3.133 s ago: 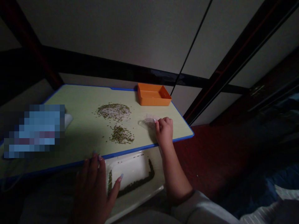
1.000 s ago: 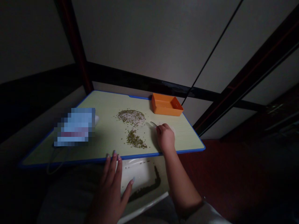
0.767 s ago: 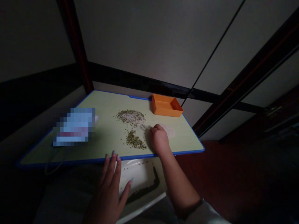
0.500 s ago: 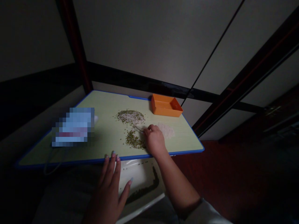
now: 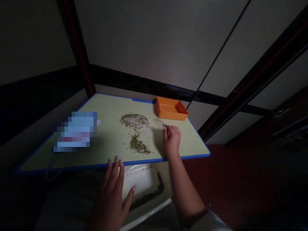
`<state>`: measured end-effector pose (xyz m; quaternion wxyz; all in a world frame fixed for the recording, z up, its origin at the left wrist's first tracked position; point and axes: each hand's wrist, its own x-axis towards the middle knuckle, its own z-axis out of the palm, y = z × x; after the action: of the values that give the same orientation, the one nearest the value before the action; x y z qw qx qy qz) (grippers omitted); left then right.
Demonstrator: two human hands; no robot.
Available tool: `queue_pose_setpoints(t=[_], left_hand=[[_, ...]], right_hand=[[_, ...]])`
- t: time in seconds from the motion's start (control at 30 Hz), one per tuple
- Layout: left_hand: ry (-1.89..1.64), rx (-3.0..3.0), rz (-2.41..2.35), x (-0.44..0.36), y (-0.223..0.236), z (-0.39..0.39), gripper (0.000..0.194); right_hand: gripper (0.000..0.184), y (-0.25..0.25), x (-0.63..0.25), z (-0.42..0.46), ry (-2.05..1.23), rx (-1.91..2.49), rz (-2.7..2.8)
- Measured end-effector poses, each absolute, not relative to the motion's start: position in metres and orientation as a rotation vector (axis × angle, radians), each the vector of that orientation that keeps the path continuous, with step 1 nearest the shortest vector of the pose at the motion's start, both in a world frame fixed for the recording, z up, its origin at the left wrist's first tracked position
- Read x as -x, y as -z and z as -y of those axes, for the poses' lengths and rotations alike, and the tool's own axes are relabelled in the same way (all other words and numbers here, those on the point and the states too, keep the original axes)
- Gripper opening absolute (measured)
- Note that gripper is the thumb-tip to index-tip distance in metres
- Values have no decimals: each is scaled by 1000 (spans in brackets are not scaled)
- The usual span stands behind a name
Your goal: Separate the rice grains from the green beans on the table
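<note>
Yellowish surface [image 5: 108, 107] with blue edging, white tray [image 5: 144, 178] tucked below the near side.

Hands?

Left hand [image 5: 112, 189] is spread wide, fingertips at the edging. Right hand [image 5: 172, 139] has its fingers pinched narrow. Then orange box [image 5: 170, 115], green-and-white pile [image 5: 134, 120], smaller mostly green pile [image 5: 138, 145] closer in.

Pinched on what?

Some clear curved thing [image 5: 159, 121], just right of the bigger pile, near the box.
</note>
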<state>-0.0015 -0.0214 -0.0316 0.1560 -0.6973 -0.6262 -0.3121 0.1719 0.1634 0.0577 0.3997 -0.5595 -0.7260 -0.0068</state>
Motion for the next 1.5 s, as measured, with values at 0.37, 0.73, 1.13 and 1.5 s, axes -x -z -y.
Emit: queue_pose_setpoints(t=[0.37,0.73,1.13,1.5], left_hand=[[876,1988,1755,1,30,20,78],[928,2025,1746,3,30,18,80],[932,2022,1743,3,30,17,81],[908,2040,1726,7,33,16,80]], right_hand=[[22,-60,-149,-156,93,1344,2298],[23,-58,-129,-143,80,1046,2499],[22,-62,-186,-159,-132,1645,1924],[25,-63,-181,-166,21,1761,2043]])
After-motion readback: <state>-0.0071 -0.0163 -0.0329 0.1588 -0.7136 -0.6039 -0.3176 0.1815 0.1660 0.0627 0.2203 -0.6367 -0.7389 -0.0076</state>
